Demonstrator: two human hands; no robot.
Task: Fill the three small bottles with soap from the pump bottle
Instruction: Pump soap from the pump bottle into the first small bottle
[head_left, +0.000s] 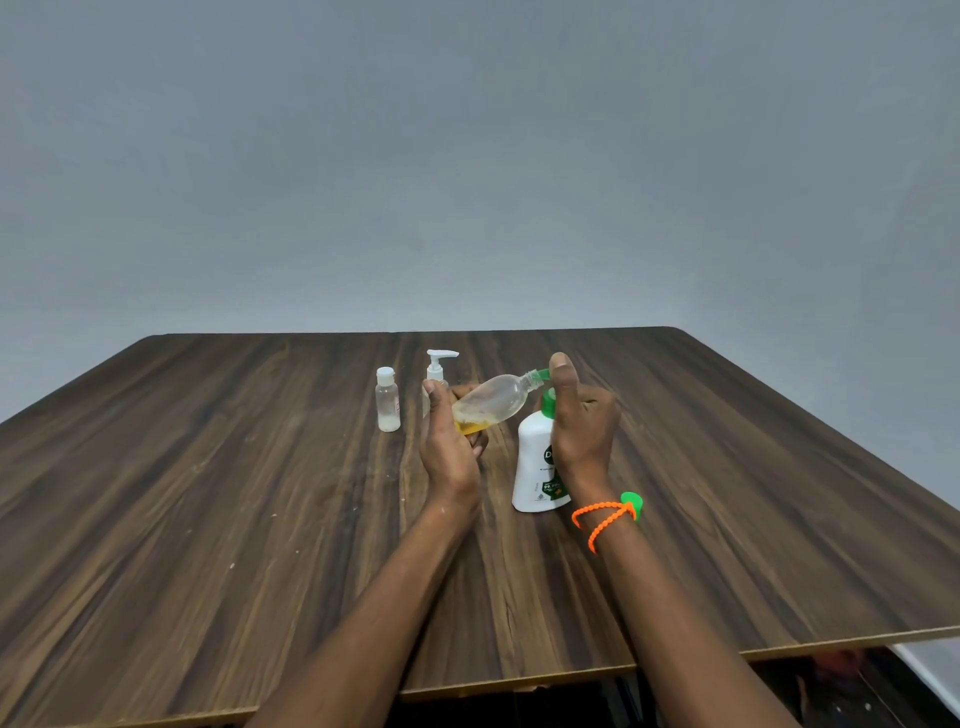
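Small bottles first, from the left: a capped clear bottle (387, 400) stands upright on the wooden table (208, 493), and just beside it a small pump-top bottle (435, 371) stands partly hidden behind the left hand (449, 447). That hand grips the base of a third clear bottle (493, 402), held off the table and tilted with its open neck up to the right; yellow soap (470, 425) pools at its low end. Most of the gripping fingers are hidden behind the palm. The neck meets the green spout of the white pump bottle (537, 467), which stands on the table. The right hand (582, 426) rests on the pump head with the thumb raised, covering most of the green top and part of the label. An orange beaded band (602, 519) circles the right wrist; something green (632, 503) shows just behind it, unclear what. Bare tabletop lies wide on both sides; its near edge cuts across both forearms.
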